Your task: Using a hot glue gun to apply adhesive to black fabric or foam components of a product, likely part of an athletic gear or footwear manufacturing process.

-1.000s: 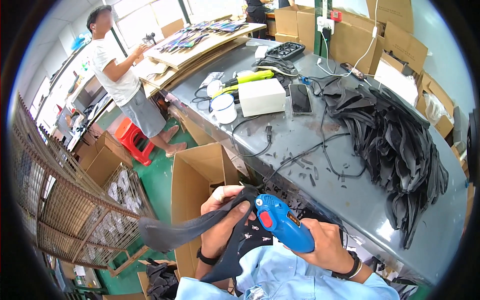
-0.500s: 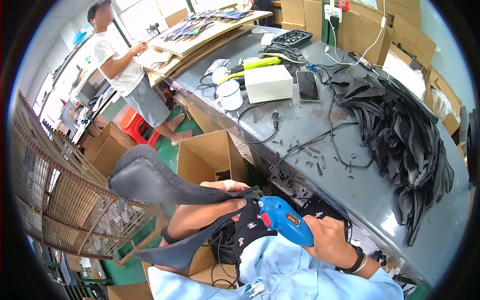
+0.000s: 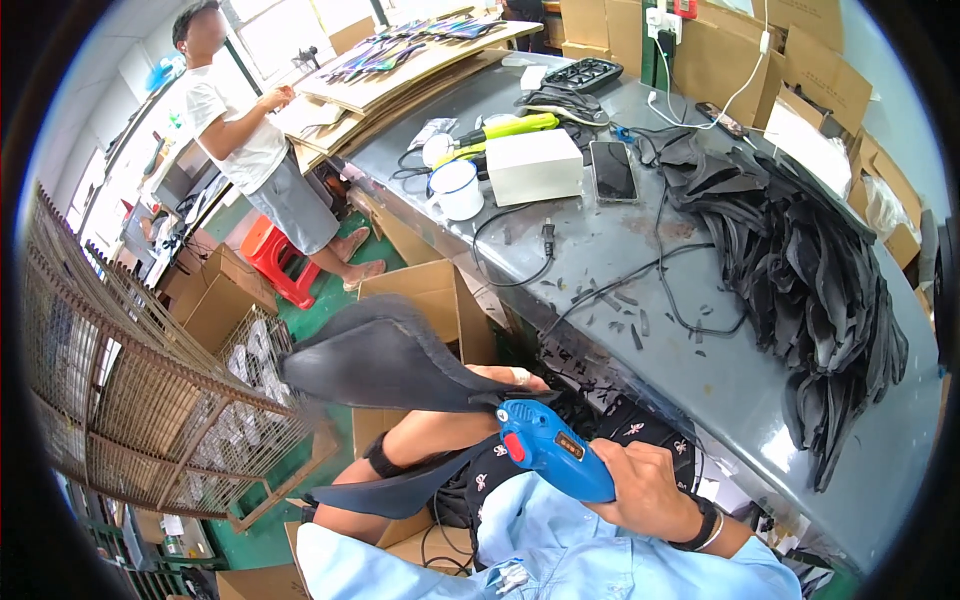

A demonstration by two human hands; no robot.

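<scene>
A grey metal-topped table (image 3: 725, 420) stretches ahead and to the right of the right hand (image 3: 645, 482), a patch of white glare on its near side. Well beyond the left hand (image 3: 465, 428), bright windows (image 3: 275, 38) wash the far end of the room in white light, with flat wooden boards (image 3: 362, 98) piled in front of them. Green floor (image 3: 328, 318) shows left of the hands, where a red stool (image 3: 270, 260) stands farther off and a rusty wire-mesh rack (image 3: 125, 400) rises nearer. Past the table, cardboard boxes (image 3: 722, 88) crowd round a green post (image 3: 649, 68); a pale bluish wall (image 3: 893, 90) closes the far right.
</scene>
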